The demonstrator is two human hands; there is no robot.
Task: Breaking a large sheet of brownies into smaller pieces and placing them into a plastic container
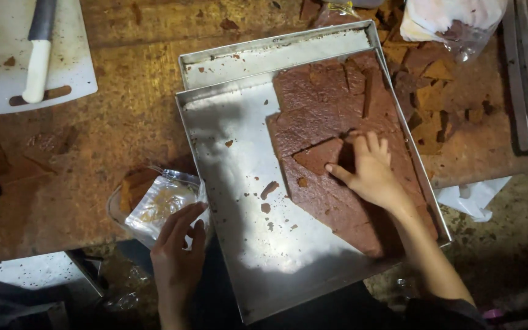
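Right hand point(371, 171) lies flat on the brown slab point(337, 183) in the metal tray point(239, 244), fingers spread and loose, thumb against a cut wedge piece point(319, 156) that sits slightly lifted from the slab. Not gripping it, more pressing or prying. Left hand point(175, 256) rests with relaxed fingers on the rim of a clear plastic bag point(157, 205) just beside the tray's left edge; touching the bag, not clenched on it.

Step in hand, by my read: freeing one cut piece from the slab while the bag is kept ready. Picking the wedge up would call for a pinch under its lifted edge, gently, since it looks brittle.

Slab is reddish-brown, thin, flat, matte, scored into angular pieces, covering the tray's right half; the left half is bare metal with crumbs. A second tray point(264, 55) lies underneath, offset upward. Bag already holds some brownish bits. Loose broken chunks point(429, 91) are piled on the worktop point(111, 128) right of the tray. A white cutting board point(7, 85) with a knife point(39, 52) sits at upper left, well apart.
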